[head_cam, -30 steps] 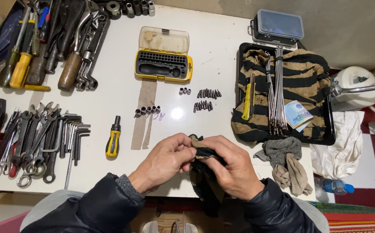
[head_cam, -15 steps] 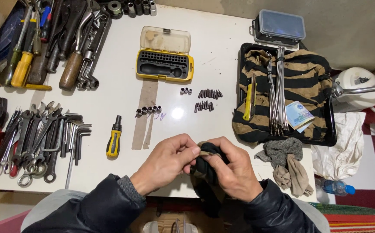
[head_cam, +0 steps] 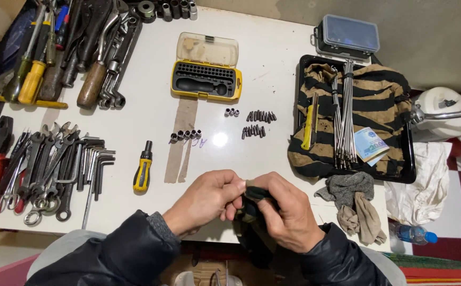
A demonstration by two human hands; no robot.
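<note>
Both hands at near edge of white surface (head_cam: 135, 132), centre; bare patch of surface just far of them, w/ tape strip (head_cam: 182, 139) and yellow-handled screwdriver (head_cam: 143, 173) at its left; wrenches and hex keys (head_cam: 55, 169) crowd the left, black tray (head_cam: 410, 172) the right; near edge runs under the wrists.

Left hand (head_cam: 206, 201) and right hand (head_cam: 288, 214) meet on a dark cloth (head_cam: 254, 204); cloth bunched betw. the two, top pinched by left fingers (head_cam: 235, 190), right fingers clenched round its upper part; rest of it hangs below surface edge, off the surface; anything inside the fold: cannot tell.

Containers: yellow bit case (head_cam: 206, 79), lid open, far centre, dark driver handle in its tray; loose bits (head_cam: 259, 123) and small sockets (head_cam: 185, 135) lie out on surface near of it; tray holds striped cloth (head_cam: 379, 100), bundle of metal rods (head_cam: 344, 116), yellow-handled tool (head_cam: 309, 127), folded banknote (head_cam: 371, 144); clear-lidded box (head_cam: 347, 36) shut, far of tray; grey rag (head_cam: 352, 198) near of tray.
</note>
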